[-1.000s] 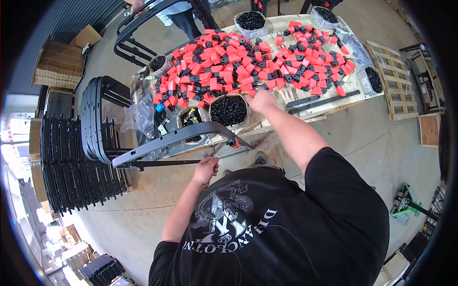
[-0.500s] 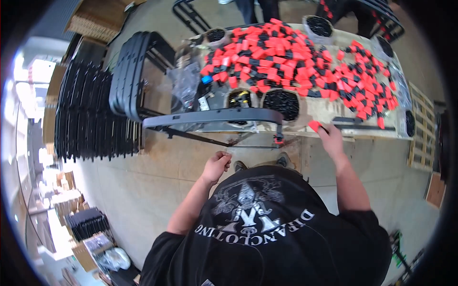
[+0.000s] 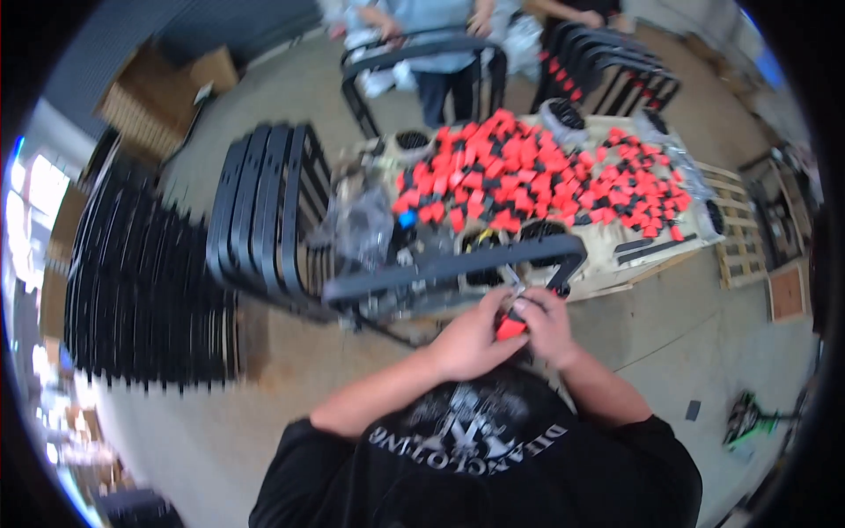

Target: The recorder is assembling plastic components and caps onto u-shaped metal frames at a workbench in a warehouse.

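Observation:
Close in front of my body, my left hand [image 3: 475,336] and my right hand [image 3: 547,327] are brought together, both closed around a small red-and-black piece [image 3: 510,327]. Its red part shows between the fingers; the rest is covered by them. Just beyond my hands is the right end of a dark grey metal frame [image 3: 440,271], which lies across the near edge of the table. Whether the piece touches the frame is hidden by my fingers. A large heap of similar red-and-black pieces [image 3: 510,172] covers the table [image 3: 629,275].
Several dark frames [image 3: 255,211] stand left of the table, beside a tall stack of black frames [image 3: 145,290]. Tubs of small black parts [image 3: 562,114] sit around the heap. Across the table, a person [image 3: 431,66] holds another frame. A wooden pallet [image 3: 739,251] lies right.
My right hand has brought the red piece from the table edge to the frame's right end. My left hand has joined it there. The view has tilted up, showing people beyond the table.

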### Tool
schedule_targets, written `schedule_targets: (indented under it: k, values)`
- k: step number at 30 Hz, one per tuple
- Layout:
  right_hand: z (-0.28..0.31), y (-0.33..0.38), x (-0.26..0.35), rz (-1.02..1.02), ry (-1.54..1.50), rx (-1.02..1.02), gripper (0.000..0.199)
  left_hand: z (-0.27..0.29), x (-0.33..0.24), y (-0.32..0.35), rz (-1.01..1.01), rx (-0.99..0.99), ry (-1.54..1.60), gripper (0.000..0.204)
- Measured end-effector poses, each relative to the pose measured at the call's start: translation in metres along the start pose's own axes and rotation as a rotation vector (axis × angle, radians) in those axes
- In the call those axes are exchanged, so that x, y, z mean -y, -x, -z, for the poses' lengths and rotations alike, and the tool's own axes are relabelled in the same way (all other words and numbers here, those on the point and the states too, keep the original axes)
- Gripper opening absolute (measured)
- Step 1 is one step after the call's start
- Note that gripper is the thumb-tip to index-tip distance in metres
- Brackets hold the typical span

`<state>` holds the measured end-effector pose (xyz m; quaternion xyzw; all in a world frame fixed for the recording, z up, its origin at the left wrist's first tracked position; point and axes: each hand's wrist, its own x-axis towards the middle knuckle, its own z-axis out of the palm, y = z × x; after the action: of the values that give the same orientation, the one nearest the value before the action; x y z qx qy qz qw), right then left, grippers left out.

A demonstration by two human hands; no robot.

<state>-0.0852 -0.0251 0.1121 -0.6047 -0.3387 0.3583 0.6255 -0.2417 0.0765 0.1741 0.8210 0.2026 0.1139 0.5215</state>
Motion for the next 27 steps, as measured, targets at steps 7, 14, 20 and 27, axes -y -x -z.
schedule_targets:
  k: [7, 14, 20, 27]
  values:
    - [-0.134, 0.041, -0.025, -0.278, -0.549, -0.002, 0.011, 0.066, 0.06, 0.093, -0.022, 0.092, 0.131, 0.051]
    - [-0.182, 0.067, -0.042, -0.581, -0.969, 0.234, 0.039, 0.118, 0.074, 0.142, 0.009, 0.241, -0.057, 0.041]
    - [-0.214, 0.087, -0.074, -0.566, -1.216, 0.345, 0.044, 0.122, 0.101, 0.154, -0.368, 0.137, -0.548, 0.04]
    - [-0.229, 0.086, -0.089, -0.707, -1.122, 0.371, 0.035, 0.128, 0.113, 0.166, -0.202, 0.234, -0.504, 0.036]
